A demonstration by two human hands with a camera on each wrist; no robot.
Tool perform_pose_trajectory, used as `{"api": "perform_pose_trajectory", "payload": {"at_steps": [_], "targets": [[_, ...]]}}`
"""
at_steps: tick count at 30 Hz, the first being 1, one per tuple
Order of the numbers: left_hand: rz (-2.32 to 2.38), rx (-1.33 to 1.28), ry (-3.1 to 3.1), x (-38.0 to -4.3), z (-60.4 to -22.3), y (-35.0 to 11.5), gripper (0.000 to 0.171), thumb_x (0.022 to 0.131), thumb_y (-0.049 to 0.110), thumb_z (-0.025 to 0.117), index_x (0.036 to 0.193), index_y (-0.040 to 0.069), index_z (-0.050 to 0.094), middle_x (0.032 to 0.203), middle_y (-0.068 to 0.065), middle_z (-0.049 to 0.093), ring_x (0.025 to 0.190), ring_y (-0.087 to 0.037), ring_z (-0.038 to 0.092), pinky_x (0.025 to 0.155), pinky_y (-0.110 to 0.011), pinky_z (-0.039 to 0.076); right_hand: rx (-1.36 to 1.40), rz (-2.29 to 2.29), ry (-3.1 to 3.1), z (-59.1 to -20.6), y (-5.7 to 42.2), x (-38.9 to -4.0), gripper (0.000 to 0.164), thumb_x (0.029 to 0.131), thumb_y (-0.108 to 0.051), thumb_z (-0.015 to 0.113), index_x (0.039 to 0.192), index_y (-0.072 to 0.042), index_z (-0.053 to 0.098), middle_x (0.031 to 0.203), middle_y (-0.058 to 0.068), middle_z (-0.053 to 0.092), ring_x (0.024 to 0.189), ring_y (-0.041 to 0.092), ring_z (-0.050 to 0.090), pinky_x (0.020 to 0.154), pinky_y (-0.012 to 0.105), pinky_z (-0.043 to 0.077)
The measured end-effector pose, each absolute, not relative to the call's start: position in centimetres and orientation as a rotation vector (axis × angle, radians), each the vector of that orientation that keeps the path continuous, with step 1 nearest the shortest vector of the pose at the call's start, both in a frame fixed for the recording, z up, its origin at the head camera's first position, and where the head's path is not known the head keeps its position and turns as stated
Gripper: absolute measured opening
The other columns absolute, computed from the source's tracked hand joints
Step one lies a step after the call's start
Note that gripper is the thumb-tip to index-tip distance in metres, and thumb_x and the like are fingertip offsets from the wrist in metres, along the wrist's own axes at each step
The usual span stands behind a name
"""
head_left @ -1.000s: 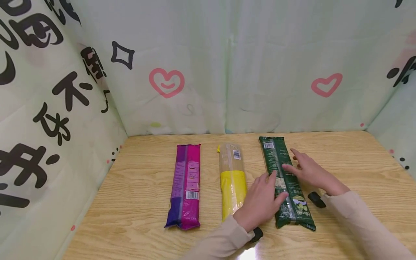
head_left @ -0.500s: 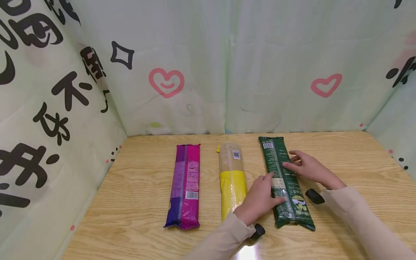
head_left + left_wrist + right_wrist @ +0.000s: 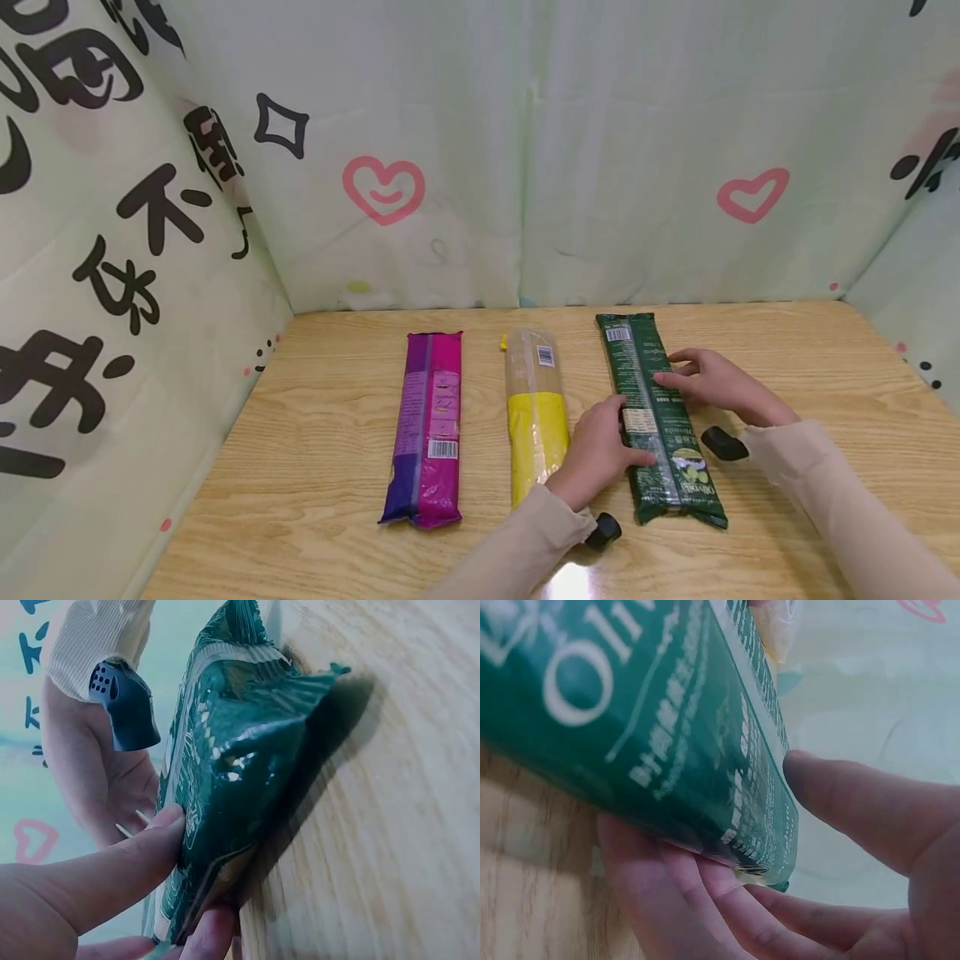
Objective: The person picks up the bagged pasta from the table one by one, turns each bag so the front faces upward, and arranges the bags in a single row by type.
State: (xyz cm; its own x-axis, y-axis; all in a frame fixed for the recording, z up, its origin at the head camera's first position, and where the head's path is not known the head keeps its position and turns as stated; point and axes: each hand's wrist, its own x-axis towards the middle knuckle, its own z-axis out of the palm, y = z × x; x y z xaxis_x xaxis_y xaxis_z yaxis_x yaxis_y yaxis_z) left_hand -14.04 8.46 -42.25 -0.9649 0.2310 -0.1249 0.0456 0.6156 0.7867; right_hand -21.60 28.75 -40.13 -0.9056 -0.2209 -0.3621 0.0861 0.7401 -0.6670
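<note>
A long dark green packet [image 3: 651, 425] with a barcode and printed text lies on the table at a slight slant; what it contains does not show. My left hand [image 3: 597, 450] holds its left edge, the thumb on top and fingertips tucked at the side, as the left wrist view shows of the packet [image 3: 232, 757]. From the other side my right hand [image 3: 723, 387] grips the right edge. In the right wrist view, the fingers [image 3: 727, 900] reach under the packet [image 3: 667, 727] and the thumb lies against its upper edge.
Left of the green packet lies a clear and yellow packet [image 3: 537, 433], partly behind the left hand. A magenta and purple packet [image 3: 435, 417] lies farther left. The wooden table [image 3: 315, 467] is bordered by printed curtain walls [image 3: 465, 250]. Black wrist devices [image 3: 724, 444] stick out from the cuffs.
My left hand has drawn back from on top of the green packet to its left edge. The right hand's fingers have curled in at the right edge. The packet has barely moved.
</note>
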Motion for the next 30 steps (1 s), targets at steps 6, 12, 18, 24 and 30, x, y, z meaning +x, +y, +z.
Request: {"api": "perform_pose_trajectory", "payload": {"at_steps": [6,12,18,24,30], "targets": [[1.307,0.221,2.608,-14.13,-42.36,8.32,0.079,0.072,0.024,0.090,0.140,0.011,0.053,0.117,0.002,0.063,0.098,-0.008,0.056,0.091,-0.021,0.049,-0.103,-0.996,2.506,-39.88,28.52,-21.68,0.081,0.101,-0.043,0.054,0.140,0.023,0.029,0.122,0.037,0.058,0.089,0.022,0.069,0.078,0.040,0.060],[1.392,0.157,2.554,-14.18,-42.24,8.37,0.080,0.069,0.019,0.092,0.139,0.011,0.054,0.096,0.003,0.060,0.079,-0.005,0.049,0.077,-0.018,0.048,-0.104,-1.058,2.444,-39.93,28.60,-21.99,0.071,0.103,-0.033,0.054,0.139,0.024,0.030,0.109,0.026,0.068,0.084,0.019,0.070,0.074,0.036,0.060],[1.442,0.126,2.534,-14.22,-42.25,8.42,0.079,0.068,0.015,0.092,0.138,0.011,0.055,0.105,0.002,0.065,0.079,-0.005,0.051,0.073,-0.017,0.048,-0.056,-1.138,2.333,-40.24,28.85,-22.05,0.070,0.103,-0.028,0.054,0.140,0.024,0.026,0.098,0.015,0.072,0.078,0.021,0.072,0.069,0.036,0.061],[1.418,0.143,2.541,-13.99,-42.21,8.58,0.078,0.069,0.014,0.091,0.138,0.011,0.055,0.098,0.003,0.065,0.077,-0.005,0.051,0.071,-0.017,0.047,-0.041,-1.144,2.301,-40.28,28.91,-21.80,0.064,0.103,-0.026,0.053,0.137,0.023,0.030,0.094,0.011,0.073,0.075,0.020,0.072,0.067,0.035,0.061],[1.358,0.148,2.575,-13.89,-41.83,8.82,0.076,0.071,0.017,0.090,0.138,0.012,0.055,0.095,0.002,0.065,0.078,-0.006,0.052,0.074,-0.018,0.049,-0.045,-1.138,2.318,-39.85,28.81,-21.62,0.064,0.103,-0.025,0.054,0.137,0.023,0.029,0.094,0.011,0.072,0.075,0.020,0.072,0.067,0.036,0.061]]}}
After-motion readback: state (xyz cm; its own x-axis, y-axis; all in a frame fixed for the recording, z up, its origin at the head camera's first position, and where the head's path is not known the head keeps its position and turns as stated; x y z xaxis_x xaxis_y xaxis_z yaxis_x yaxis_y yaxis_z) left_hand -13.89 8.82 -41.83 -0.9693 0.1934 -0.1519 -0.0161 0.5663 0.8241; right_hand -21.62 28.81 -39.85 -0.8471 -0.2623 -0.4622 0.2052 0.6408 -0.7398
